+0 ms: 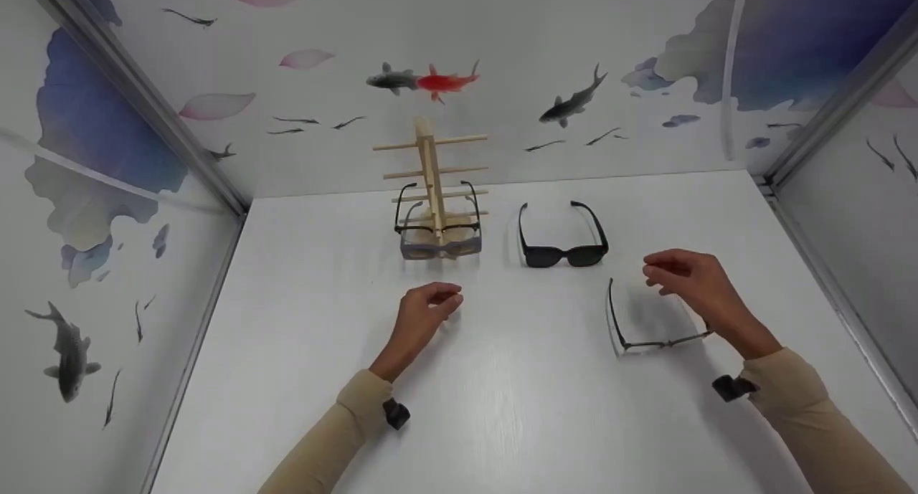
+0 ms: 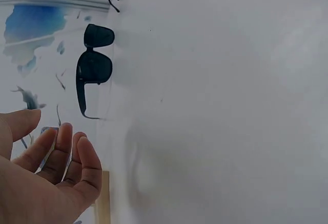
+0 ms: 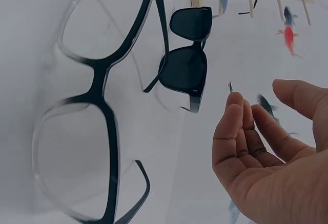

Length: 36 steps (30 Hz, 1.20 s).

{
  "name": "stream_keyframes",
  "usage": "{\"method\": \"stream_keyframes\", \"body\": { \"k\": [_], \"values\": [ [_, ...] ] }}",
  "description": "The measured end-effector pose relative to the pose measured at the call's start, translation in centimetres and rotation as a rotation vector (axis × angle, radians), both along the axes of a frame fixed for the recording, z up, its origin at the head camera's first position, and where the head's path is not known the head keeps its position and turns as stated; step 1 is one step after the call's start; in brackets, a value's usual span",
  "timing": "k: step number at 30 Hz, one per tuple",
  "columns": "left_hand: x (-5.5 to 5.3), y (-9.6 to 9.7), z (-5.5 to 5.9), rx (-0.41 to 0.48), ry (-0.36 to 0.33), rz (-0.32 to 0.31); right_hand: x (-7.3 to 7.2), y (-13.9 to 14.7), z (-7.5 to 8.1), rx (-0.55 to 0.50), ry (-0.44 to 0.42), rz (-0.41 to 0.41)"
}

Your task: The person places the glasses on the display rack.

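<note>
In the head view my left hand hovers over the white table in front of the wooden glasses rack, fingers loosely bent and holding nothing. My right hand is above a pair of clear-lensed eyeglasses, also without anything in its grasp. Those eyeglasses lie with their temples toward the back; the right wrist view shows their dark upper frame close up. Black sunglasses stand on the table between the rack and my right hand. On the rack hang dark-rimmed glasses above grey-framed glasses.
White panels with painted fish and petals enclose the table at the back and both sides. Metal posts run along the corners. Several bare wooden pegs stick out from the upper rack.
</note>
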<state>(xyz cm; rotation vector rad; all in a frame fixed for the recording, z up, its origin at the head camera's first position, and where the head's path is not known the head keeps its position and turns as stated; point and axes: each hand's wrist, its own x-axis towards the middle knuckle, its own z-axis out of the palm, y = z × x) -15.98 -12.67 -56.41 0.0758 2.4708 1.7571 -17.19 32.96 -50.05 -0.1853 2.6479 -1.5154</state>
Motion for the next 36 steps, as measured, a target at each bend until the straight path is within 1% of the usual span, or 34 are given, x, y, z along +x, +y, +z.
{"method": "stream_keyframes", "body": {
  "k": [5,11,15,19,22,29,36],
  "values": [
    [-0.1,1.5,-0.5,0.020,0.003,-0.041,0.4,2.0,-0.3,0.013,-0.001,-0.026],
    [-0.6,3.6,-0.5,0.028,-0.014,-0.076,1.1,4.4,-0.8,0.022,-0.009,-0.069],
    [-0.6,4.7,-0.7,0.048,-0.024,-0.099,1.6,5.6,-1.6,0.003,-0.009,-0.093],
    [-0.5,5.8,-1.0,0.058,-0.017,-0.124,2.3,6.7,-2.7,0.016,-0.022,-0.119],
    [-0.4,6.7,-1.2,0.064,-0.011,-0.144,2.9,7.3,-3.4,0.039,-0.029,-0.135],
    [-0.4,9.0,-1.6,0.110,-0.018,-0.201,3.9,8.3,-4.5,0.013,-0.040,-0.156],
    [-0.7,10.8,-1.8,0.143,-0.009,-0.221,4.8,8.7,-5.5,0.011,-0.065,-0.171]
  ]
}}
